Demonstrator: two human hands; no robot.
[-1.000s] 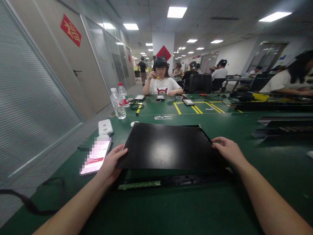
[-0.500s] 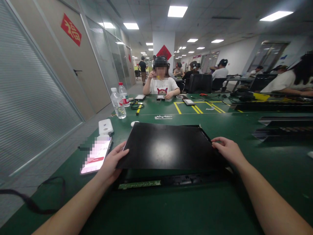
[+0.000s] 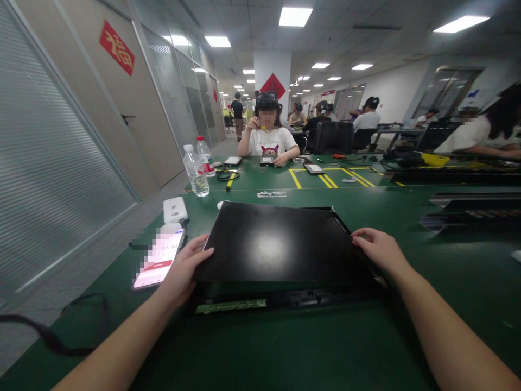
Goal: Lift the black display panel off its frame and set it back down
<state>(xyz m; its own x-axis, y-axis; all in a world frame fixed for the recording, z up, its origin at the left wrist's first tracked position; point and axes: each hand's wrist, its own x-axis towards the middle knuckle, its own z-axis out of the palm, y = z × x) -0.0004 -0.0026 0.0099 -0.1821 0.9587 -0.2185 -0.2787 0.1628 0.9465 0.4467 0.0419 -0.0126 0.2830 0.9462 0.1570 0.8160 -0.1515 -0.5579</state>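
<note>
A large black flat panel [image 3: 272, 244] lies tilted over a dark frame on the green table, its near edge raised above a strip of green circuit board [image 3: 232, 307]. My left hand [image 3: 185, 269] grips the panel's left edge, fingers curled over it. On the panel's right edge my right hand [image 3: 376, 250] holds on with bent fingers.
A phone [image 3: 158, 260] with a lit screen and a white power bank [image 3: 175, 209] lie left of the panel. Two water bottles [image 3: 195, 171] stand further back. A black cable [image 3: 61, 342] hangs at the table's left edge. Dark panels [image 3: 468, 217] lie at right. People sit at the tables behind.
</note>
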